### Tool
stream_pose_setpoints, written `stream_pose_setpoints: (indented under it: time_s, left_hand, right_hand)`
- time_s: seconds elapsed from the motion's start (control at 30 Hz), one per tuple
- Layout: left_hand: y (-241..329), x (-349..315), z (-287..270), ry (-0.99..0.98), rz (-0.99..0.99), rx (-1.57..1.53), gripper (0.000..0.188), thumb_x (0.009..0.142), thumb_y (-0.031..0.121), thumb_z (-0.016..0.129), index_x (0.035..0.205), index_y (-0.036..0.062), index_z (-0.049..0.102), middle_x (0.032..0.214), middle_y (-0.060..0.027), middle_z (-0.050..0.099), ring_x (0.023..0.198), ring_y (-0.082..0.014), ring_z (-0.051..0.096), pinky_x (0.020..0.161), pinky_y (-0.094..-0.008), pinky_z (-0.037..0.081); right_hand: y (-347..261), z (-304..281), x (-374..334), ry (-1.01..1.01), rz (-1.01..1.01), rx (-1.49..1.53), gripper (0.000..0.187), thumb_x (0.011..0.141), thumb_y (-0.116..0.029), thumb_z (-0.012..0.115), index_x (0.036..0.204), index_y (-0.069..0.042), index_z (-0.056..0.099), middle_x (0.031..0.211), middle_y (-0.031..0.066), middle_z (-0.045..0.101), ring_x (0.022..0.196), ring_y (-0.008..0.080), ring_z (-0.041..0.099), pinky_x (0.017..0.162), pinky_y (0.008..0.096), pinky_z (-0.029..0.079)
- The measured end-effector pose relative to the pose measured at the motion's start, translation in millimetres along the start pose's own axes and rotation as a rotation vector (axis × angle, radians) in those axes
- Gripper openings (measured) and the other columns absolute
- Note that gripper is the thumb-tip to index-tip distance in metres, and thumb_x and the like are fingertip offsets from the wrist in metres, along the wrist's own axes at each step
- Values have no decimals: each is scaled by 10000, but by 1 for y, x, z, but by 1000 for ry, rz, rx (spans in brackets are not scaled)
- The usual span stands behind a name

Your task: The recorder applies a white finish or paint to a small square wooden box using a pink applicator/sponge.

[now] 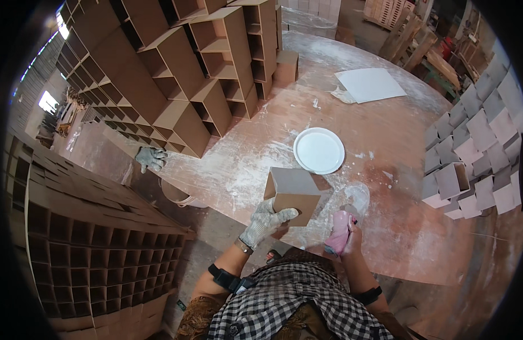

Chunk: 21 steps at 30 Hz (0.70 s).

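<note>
My left hand (266,222), in a grey knit glove, grips a small brown fibreboard box (298,207) by its near left side. The box is tilted, with its grey upper face (295,181) turned up and a hollow opening at its left. My right hand (352,242) is closed around a crumpled pink cloth (341,231), just right of the box and apart from it. Beyond the box lies a round white dish (319,151). A pale round patch (356,197) shows on the table past the cloth.
Brown open boxes (182,127) are stacked high at the far left of the table (397,238). Pale grey boxes (482,147) are piled at the right. A white sheet (372,85) lies at the back; a spare glove (151,158) rests at the left edge. More boxes (103,249) stand left.
</note>
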State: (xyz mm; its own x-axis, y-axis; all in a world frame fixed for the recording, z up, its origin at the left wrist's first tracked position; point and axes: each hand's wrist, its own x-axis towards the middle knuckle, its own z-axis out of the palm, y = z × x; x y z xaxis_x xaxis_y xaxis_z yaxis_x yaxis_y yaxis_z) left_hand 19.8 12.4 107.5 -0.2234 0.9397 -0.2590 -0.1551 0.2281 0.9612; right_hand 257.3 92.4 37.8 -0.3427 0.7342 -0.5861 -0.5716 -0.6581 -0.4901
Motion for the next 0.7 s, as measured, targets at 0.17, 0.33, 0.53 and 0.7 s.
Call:
stream_pose_setpoints:
  time_s: [0.17, 0.33, 0.53, 0.7]
  left_hand:
    - [-3, -19, -10, 74, -82, -215, 374, 741, 225, 746, 1027, 25, 613, 872, -11, 631, 777, -92, 569, 662, -244, 468]
    - [-15, -38, -20, 39, 29, -600, 529, 664, 161, 781, 1119, 27, 548, 1014, -55, 605, 910, -164, 578, 776, -286, 472]
    - [-27, -41, -29, 22, 13, -785, 542, 685, 142, 759, 1159, 22, 527, 1069, -77, 589, 1005, -209, 563, 852, -338, 469]
    - [-34, -29, -22, 139, 20, -967, 546, 773, 185, 696, 1226, 7, 450, 1120, -114, 560, 1012, -261, 566, 835, -419, 498]
  right_hand:
    - [-1, 13, 5, 19, -12, 5, 295, 897, -323, 518, 996, -49, 560, 908, 64, 596, 802, 192, 581, 699, 320, 476]
    - [0, 10, 6, 5, 16, -55, 301, 894, -315, 526, 1006, -38, 559, 926, 63, 600, 840, 190, 581, 728, 318, 474]
    - [-2, 8, 17, -59, 15, -27, 283, 887, -273, 541, 1073, -61, 532, 948, 60, 602, 852, 202, 588, 752, 332, 481]
    - [-13, 23, 15, -59, 49, -8, 265, 882, -239, 548, 1086, -70, 527, 983, 56, 594, 874, 196, 583, 771, 333, 479]
